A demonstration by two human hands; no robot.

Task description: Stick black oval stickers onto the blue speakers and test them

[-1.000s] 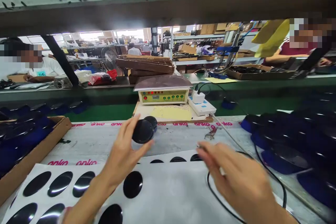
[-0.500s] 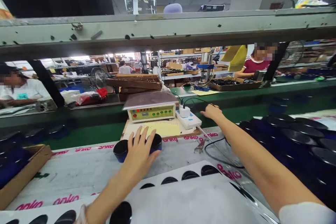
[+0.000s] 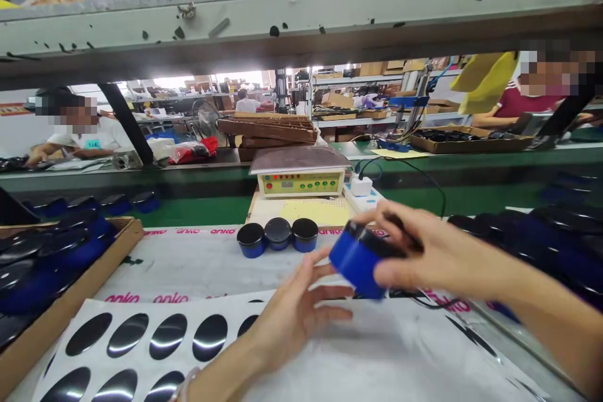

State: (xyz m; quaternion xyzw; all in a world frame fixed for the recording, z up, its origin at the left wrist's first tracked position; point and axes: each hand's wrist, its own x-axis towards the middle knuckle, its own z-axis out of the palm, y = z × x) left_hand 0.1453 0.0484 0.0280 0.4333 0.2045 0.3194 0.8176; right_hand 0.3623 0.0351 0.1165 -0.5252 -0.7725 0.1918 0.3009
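Pale plastic sheeting with pink lettering [image 3: 179, 270] covers the bench. Near its middle, the right hand [image 3: 438, 251] grips a tilted blue, black-topped round container [image 3: 354, 264] between thumb and fingers. The left hand's [image 3: 289, 304] fingers spread loosely alongside, apparently ready to steady it; contact is unclear. Beyond, three similar containers [image 3: 277, 236] stand in a row, probably for easy reach.
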